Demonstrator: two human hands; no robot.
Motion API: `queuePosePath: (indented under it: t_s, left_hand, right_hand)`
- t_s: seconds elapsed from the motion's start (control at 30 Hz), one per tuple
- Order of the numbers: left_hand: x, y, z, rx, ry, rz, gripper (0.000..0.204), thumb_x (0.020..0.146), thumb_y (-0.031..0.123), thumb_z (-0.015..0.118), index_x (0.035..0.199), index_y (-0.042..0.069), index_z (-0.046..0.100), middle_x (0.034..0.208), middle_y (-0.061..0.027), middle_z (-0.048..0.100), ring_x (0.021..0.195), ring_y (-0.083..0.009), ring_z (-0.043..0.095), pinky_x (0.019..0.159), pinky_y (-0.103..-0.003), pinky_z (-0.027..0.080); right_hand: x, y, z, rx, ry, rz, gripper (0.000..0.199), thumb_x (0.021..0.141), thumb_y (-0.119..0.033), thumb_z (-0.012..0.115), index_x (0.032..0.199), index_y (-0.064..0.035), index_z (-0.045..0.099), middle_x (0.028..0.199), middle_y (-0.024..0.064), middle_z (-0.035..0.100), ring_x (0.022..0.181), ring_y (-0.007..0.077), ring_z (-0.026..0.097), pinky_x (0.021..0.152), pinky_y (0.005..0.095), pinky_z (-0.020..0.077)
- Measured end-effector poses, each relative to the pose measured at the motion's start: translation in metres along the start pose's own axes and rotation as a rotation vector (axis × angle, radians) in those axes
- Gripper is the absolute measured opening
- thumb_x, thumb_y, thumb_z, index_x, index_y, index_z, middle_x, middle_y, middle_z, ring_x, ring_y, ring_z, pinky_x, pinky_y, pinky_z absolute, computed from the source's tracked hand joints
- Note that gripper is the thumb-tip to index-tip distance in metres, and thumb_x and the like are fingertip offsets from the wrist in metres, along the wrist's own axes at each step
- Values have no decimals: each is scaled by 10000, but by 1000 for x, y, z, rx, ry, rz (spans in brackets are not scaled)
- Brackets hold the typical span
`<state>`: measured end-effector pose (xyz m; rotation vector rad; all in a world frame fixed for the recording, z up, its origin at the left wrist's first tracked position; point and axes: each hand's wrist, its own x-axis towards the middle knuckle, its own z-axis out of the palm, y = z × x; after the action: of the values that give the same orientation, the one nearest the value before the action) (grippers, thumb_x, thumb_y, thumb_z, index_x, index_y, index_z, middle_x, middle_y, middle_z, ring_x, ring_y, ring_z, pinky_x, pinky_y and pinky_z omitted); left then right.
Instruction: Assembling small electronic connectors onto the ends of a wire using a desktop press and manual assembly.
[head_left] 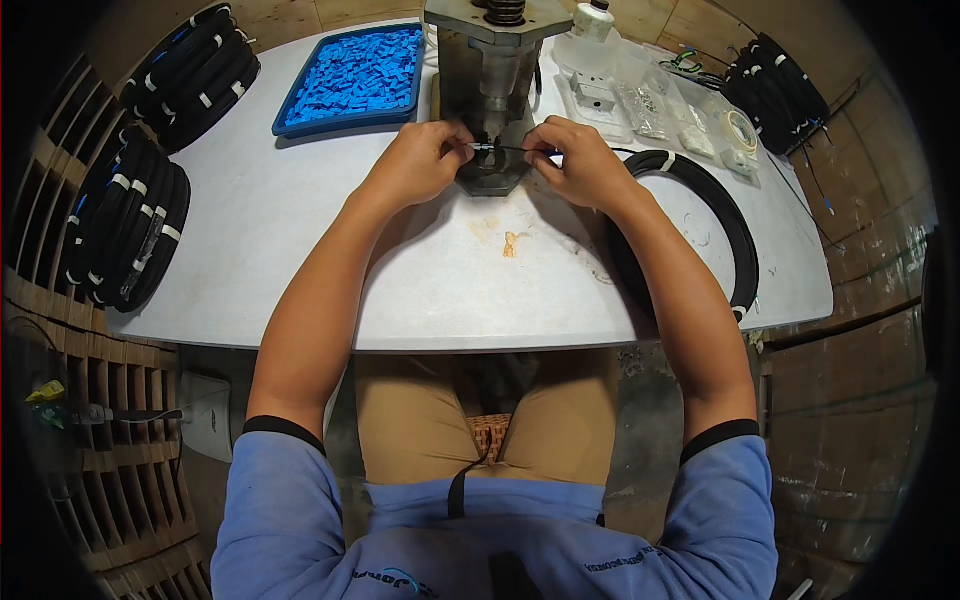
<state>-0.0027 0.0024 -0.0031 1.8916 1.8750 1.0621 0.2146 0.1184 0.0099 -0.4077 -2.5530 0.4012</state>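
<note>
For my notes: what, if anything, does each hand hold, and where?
Right hand: a thin black cable, just beside the press. Left hand: too small to tell.

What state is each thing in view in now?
Left hand: pinching small silvery piece
Right hand: pinching thin black cable
Machine press: open or closed, unclear
Blue tray: filled with small blue pieces
Single cable coil: banded, lying flat
Left cable coils: banded
White bottle: upright, capped

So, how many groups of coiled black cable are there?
4: two coiled black cable groups far left, one far right, one partly behind the right forearm; more may be hidden.
</note>
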Motion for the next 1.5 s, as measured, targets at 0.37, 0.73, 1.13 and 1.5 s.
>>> queuePosePath:
  t_s: [0.37,0.73,1.13,1.5]
  left_hand:
    - [0,0,-2,16,-32,17,195,915,121,601,1018,-25,678,892,-166,709,806,-223,678,767,-323,522]
    - [-1,2,-3,20,-31,27,218,923,141,595,1029,-31,678,878,-176,702,777,-226,662,748,-324,516]
    - [-1,0,-1,-23,-14,41,182,906,88,580,1014,-33,663,883,-156,709,813,-215,684,767,-310,525]
    - [-1,-1,0,-28,-13,32,174,896,69,570,1003,-35,660,886,-150,712,826,-220,693,779,-313,530]
  right_hand:
    - [1,1,-1,16,-33,8,111,831,-46,665,927,-2,632,867,114,627,803,241,659,748,322,527]
    - [0,1,-1,22,-38,12,95,849,-53,658,927,-5,631,860,114,623,786,240,656,735,322,524]
    - [-1,1,1,18,-10,18,107,836,-37,673,931,-18,630,867,113,630,804,240,675,730,325,529]
    - [-1,1,0,-4,3,2,122,818,-23,681,932,-24,635,885,107,647,827,242,680,738,329,531]
